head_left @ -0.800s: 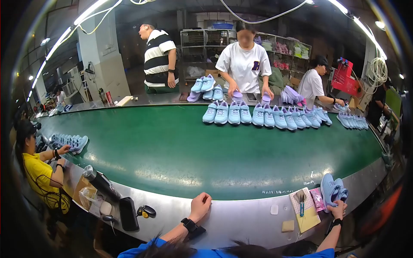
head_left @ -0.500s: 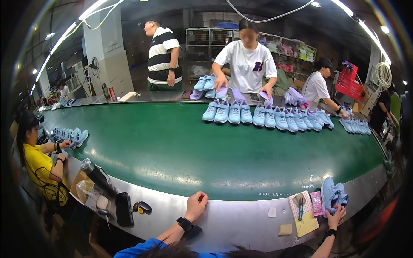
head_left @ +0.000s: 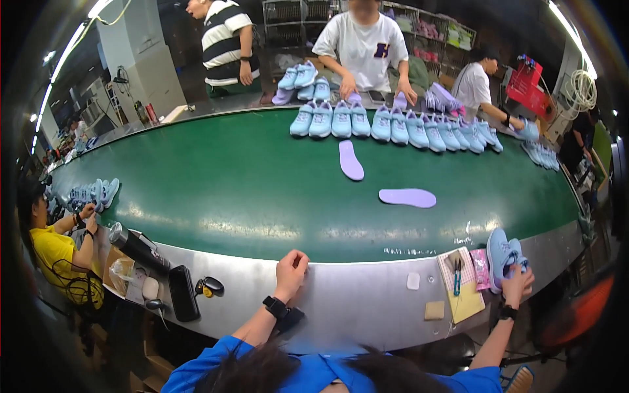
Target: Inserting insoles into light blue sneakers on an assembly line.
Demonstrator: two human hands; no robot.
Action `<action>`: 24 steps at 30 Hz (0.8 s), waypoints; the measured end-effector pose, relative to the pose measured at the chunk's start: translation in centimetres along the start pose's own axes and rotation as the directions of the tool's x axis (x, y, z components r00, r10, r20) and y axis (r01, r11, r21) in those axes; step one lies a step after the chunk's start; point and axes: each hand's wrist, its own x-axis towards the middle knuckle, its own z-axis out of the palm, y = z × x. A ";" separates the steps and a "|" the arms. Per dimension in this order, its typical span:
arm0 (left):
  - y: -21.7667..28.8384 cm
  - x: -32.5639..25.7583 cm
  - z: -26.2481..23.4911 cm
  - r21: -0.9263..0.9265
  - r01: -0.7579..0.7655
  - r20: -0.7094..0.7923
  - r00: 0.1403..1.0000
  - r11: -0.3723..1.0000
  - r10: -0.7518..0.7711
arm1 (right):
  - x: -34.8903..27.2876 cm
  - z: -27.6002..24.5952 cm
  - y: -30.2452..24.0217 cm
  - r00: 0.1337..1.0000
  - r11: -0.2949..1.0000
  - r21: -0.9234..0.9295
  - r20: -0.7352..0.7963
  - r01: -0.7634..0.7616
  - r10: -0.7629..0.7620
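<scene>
My left hand (head_left: 292, 267) rests curled on the metal rim (head_left: 367, 288) of the green conveyor belt (head_left: 229, 190), holding nothing. My right hand (head_left: 517, 283) grips a light blue shoe (head_left: 502, 251) at the belt's right end, beside a second blue shoe. Two purple insoles (head_left: 350, 160) (head_left: 407, 197) lie loose on the green belt in front of me. A row of several light blue shoes (head_left: 393, 126) lines the far side.
A yellow notepad (head_left: 466, 302) with scissors (head_left: 457, 264) lies left of the held shoe. A black bottle (head_left: 136, 246) and black device (head_left: 183, 292) sit at my left. Three workers stand across the belt; a person in yellow (head_left: 52, 252) works at left.
Two purple insoles have appeared on the green belt. The view has moved closer to the belt. My left hand has curled on the rim; my right hand still holds the shoe.
</scene>
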 end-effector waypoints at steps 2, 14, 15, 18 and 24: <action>0.6 0.2 0.6 -0.035 0.051 -0.036 0.998 0.998 -0.052 | 0.1 -0.8 -3.9 0.973 0.962 0.178 -0.144 0.206 -0.182; 0.4 2.1 2.3 0.284 0.020 0.023 0.999 0.959 -0.028 | 5.6 9.3 -34.7 0.658 0.707 0.502 0.311 0.498 -0.685; 0.0 1.8 1.6 0.289 0.029 -0.007 1.000 0.957 -0.028 | 6.0 9.3 -36.0 0.641 0.685 0.515 0.298 0.515 -0.707; 0.2 1.5 1.2 0.087 -0.019 -0.053 0.998 0.996 0.024 | 7.3 9.4 -39.2 0.628 0.850 0.256 0.582 0.460 -0.516; 1.9 1.3 1.6 0.267 -0.006 -0.058 0.998 0.964 0.022 | 10.3 5.4 -48.3 0.045 0.495 0.724 0.544 0.481 -0.838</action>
